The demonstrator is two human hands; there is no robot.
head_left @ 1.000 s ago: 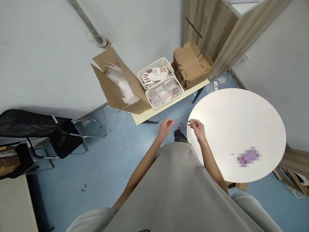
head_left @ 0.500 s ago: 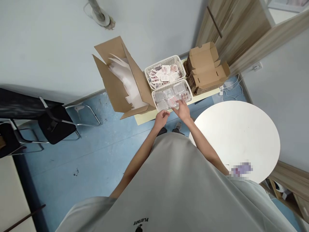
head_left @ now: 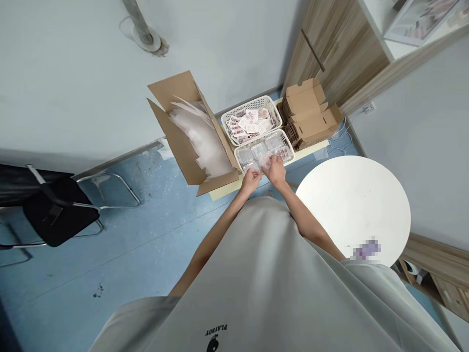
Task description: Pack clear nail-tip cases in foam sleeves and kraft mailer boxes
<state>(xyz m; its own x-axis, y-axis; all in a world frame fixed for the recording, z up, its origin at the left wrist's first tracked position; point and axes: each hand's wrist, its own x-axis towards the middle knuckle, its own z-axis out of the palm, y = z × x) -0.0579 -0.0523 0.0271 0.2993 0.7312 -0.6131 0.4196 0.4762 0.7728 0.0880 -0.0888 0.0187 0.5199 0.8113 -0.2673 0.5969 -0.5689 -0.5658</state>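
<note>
Both my hands reach into the nearer white basket [head_left: 289,146], which holds several clear plastic cases [head_left: 256,152]. My right hand [head_left: 275,170] lies over the cases in the middle of the basket, fingers curled down onto one. My left hand [head_left: 251,180] is at the basket's near left corner, fingers pinched at a clear case by the rim. A second white basket [head_left: 227,117] behind it holds printed cards [head_left: 251,122]. Whether either hand has lifted a case I cannot tell.
The baskets sit on a low pale yellow table [head_left: 311,146]. An open cardboard box [head_left: 176,127] with white sheets stands to the left, a stack of flat brown cartons [head_left: 308,115] to the right. A round white table [head_left: 355,205] is at my right, black chairs [head_left: 54,210] far left.
I have stepped closer to the low table. Both hands moved from mid-air in front of me forward into the nearer basket; the left hand has joined the right at the clear cases.
</note>
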